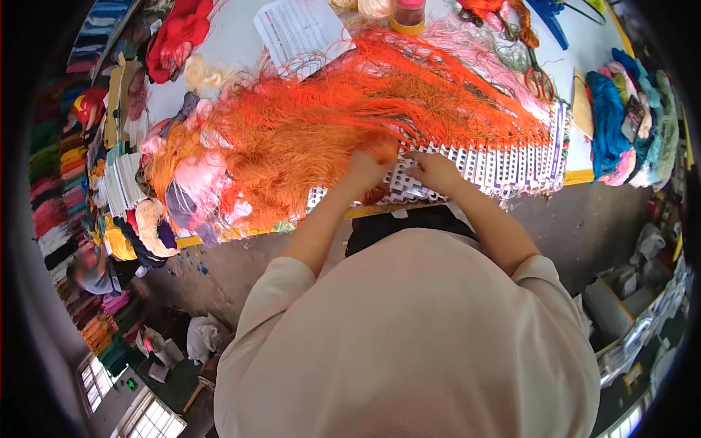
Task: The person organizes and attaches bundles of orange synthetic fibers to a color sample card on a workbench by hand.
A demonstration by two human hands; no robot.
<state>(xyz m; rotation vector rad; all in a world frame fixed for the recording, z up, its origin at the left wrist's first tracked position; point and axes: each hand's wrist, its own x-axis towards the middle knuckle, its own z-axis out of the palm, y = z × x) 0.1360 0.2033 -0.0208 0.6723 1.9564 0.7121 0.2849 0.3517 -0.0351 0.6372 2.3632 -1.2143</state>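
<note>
My left hand (367, 172) is closed around a bundle of orange thread (381, 150) near the table's front edge; motion smears its fingertips. A large loose heap of orange thread (292, 157) spreads to its left. Just to the right, my right hand (436, 174) bends its fingers over a row of white cards punched with holes (504, 168). Whatever is between those fingers is too small to make out. Bright red-orange threads (453, 109) fan out from the cards' upper ends across the table.
Scissors (539, 82) lie at the right behind the threads. A printed sheet (303, 33) and a pink-and-yellow container (407, 16) stand at the back. Coloured skeins (606, 120) hang over the right end; pink thread (201, 175) and stacked white cards (124, 179) lie left.
</note>
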